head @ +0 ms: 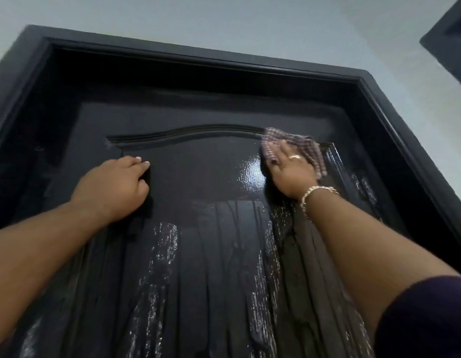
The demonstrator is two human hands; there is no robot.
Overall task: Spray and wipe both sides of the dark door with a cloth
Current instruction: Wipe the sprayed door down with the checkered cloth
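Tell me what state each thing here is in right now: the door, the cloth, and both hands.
Dark glossy panelled door: shut in its dark frame, wet, with spray streaks running down.
Checked purple-grey cloth: pressed flat against the door's upper right panel.
Right hand: fingers spread on the cloth, wearing a ring and a bracelet.
Left hand: fingers curled, resting against the door, holding nothing visible.

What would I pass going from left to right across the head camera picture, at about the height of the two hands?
Door frame → left hand, fingers curled against the door → shiny wet patch → right hand pressing the checked cloth → bracelet → pale wall.
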